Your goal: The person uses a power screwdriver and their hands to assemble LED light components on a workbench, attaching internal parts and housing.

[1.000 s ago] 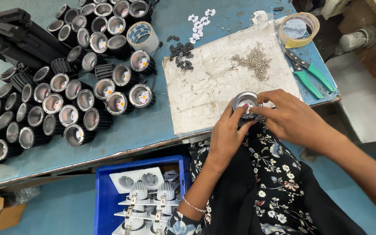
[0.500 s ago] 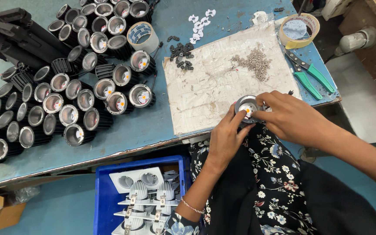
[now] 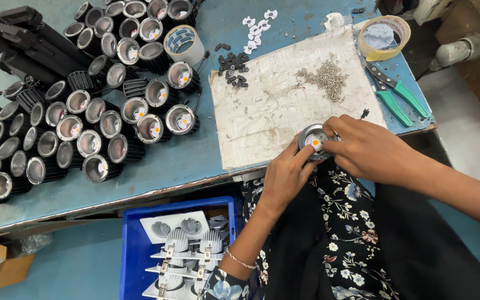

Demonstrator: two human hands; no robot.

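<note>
My left hand (image 3: 285,176) grips a round black lamp housing (image 3: 314,140) with a small yellow LED chip in its middle, held at the near edge of the blue table (image 3: 156,172). My right hand (image 3: 370,150) rests on the housing's right side, fingertips pressing at the chip. Just beyond lies a worn white sheet (image 3: 284,100) with a heap of small screws (image 3: 324,78). Black clips (image 3: 233,61) and white plastic pieces (image 3: 256,25) sit at its far edge.
Several black lamp housings (image 3: 84,111) crowd the table's left half, with a tape roll (image 3: 183,44) among them. Another tape roll (image 3: 383,36) and green-handled pliers (image 3: 393,94) lie at right. A blue crate (image 3: 134,244) of white fixtures stands below the table.
My right hand's fingers shifted slightly over the housing's centre; the housing stays in both hands at the same spot.
</note>
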